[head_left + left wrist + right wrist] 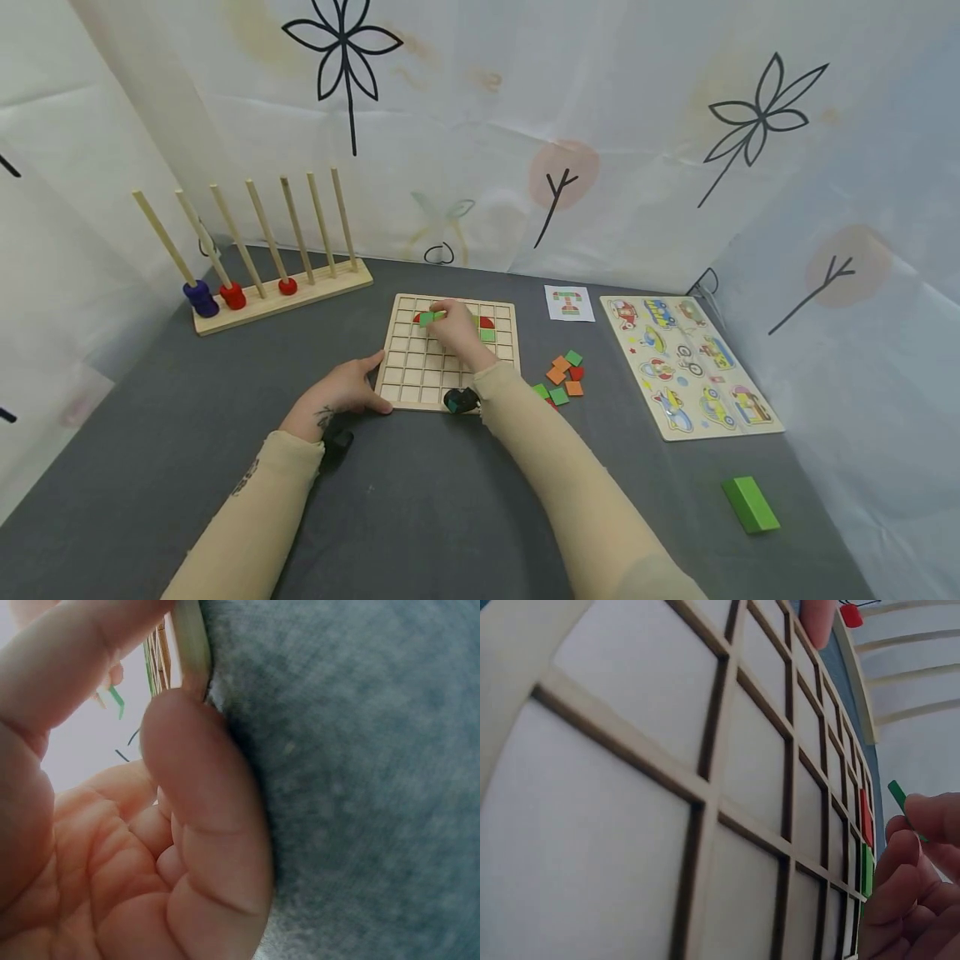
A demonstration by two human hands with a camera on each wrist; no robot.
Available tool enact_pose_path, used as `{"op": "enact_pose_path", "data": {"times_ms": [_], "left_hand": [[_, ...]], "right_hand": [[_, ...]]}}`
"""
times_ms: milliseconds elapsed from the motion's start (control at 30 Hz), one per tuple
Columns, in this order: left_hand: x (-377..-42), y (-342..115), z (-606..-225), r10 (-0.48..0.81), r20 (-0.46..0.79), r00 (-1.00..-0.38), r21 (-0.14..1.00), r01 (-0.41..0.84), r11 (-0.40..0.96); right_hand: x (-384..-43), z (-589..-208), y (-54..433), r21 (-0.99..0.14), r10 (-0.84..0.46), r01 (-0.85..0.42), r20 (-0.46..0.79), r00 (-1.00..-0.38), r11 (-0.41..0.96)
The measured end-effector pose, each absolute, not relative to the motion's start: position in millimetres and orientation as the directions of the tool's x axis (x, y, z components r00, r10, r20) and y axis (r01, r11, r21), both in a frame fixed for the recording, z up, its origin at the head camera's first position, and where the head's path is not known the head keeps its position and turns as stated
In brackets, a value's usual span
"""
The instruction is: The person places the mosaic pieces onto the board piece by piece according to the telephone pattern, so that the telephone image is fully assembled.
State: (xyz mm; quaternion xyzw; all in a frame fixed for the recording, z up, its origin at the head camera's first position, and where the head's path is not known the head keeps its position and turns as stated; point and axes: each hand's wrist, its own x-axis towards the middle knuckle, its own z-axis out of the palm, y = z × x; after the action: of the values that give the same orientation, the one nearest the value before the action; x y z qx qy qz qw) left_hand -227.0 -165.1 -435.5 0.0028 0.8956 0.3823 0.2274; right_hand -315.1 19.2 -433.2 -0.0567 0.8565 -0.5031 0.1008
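Note:
My right hand reaches over a wooden grid board and pinches a small green tile between thumb and finger, tilted above the squares. Near the board's far edge a red piece and a green tile sit in the grid. Right of the fingers lie another red piece and a green tile. My left hand touches the board's left side and near left corner with spread fingers. In the left wrist view, one fingertip presses on the board's edge.
Loose orange, green and red tiles lie right of the board, below a pattern card. Farther right are a picture puzzle board and a green block. A peg stand with rings stands back left.

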Motion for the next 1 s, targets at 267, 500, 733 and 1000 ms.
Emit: {"op": "enact_pose_path", "data": {"times_ms": [267, 500, 733, 1000], "left_hand": [[-226, -165, -434, 0.195, -0.406, -0.893, 0.694, -0.162, 0.702], [-226, -165, -432, 0.199, -0.410, -0.890, 0.693, -0.161, 0.703], [-226, -164, -431, 0.197, -0.410, -0.891, 0.686, -0.158, 0.711], [-226, -164, -433, 0.189, -0.413, -0.891, 0.680, -0.164, 0.714]], "right_hand": [[-316, -435, 10, -0.804, -0.148, 0.042, -0.161, -0.976, 0.593], [-312, -434, 8, -0.752, -0.146, 0.024, -0.159, -0.976, 0.658], [-308, -430, 5, -0.717, -0.139, 0.007, -0.145, -0.980, 0.697], [-309, -432, 4, -0.683, -0.144, -0.016, -0.131, -0.981, 0.731]]}}
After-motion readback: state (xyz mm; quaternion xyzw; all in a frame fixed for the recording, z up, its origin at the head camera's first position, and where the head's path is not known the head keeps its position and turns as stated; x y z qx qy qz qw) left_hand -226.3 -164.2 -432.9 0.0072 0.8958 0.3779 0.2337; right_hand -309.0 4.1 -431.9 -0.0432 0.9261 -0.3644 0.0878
